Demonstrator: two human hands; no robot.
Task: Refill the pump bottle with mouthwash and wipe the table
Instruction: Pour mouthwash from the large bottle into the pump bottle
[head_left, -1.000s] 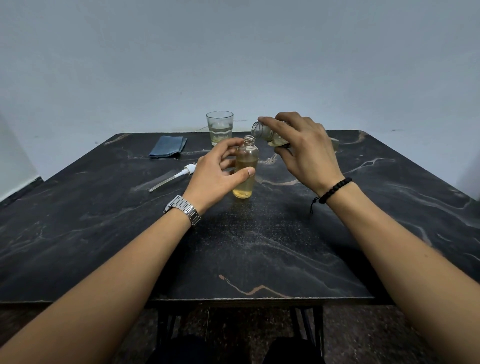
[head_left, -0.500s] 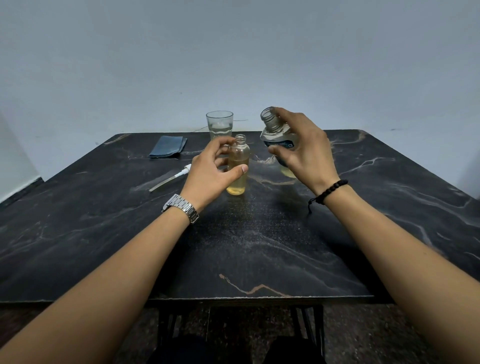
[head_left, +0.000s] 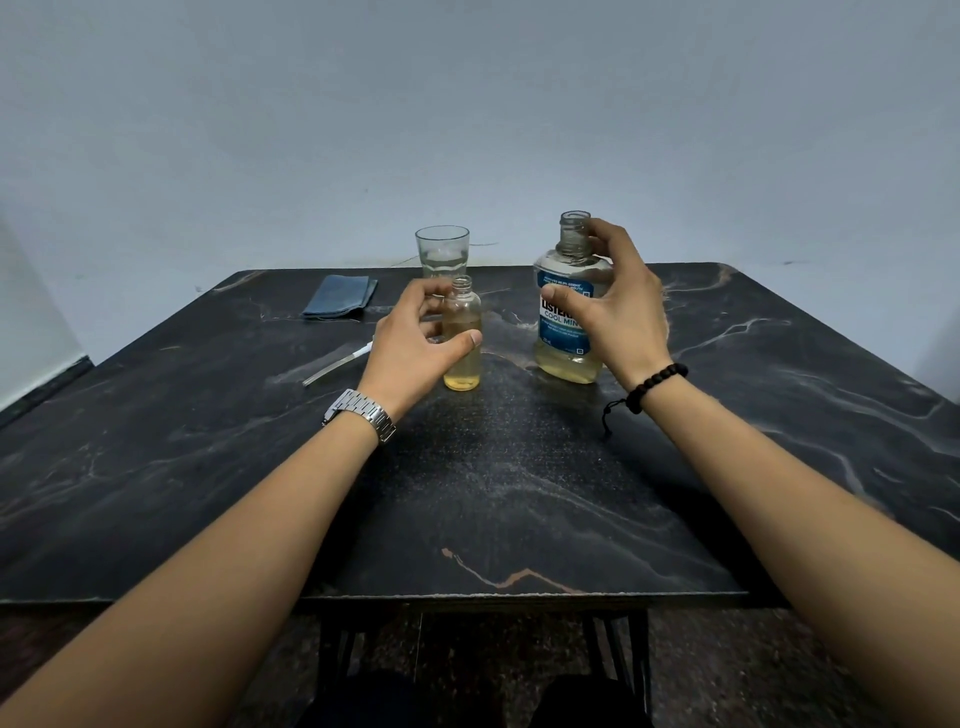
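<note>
A small clear pump bottle (head_left: 464, 332), its neck uncapped and partly filled with yellowish liquid, stands upright mid-table. My left hand (head_left: 415, 348) wraps it, thumb in front and fingers behind. To its right the larger mouthwash bottle (head_left: 563, 312), blue-labelled and with no cap, stands upright on the table with a little yellowish liquid at the bottom. My right hand (head_left: 618, 312) grips its neck and shoulder. The white pump head with its tube (head_left: 337, 361) lies flat on the table left of my left hand.
A folded blue cloth (head_left: 340, 296) lies at the back left of the dark marbled table (head_left: 519, 493). A drinking glass (head_left: 442, 252) with some clear liquid stands behind the pump bottle. A pale wall rises just past the far edge.
The mouthwash bottle was tipped over the pump bottle's mouth; my right hand swung it upright and set it down to the right. My left hand kept its hold on the pump bottle.
</note>
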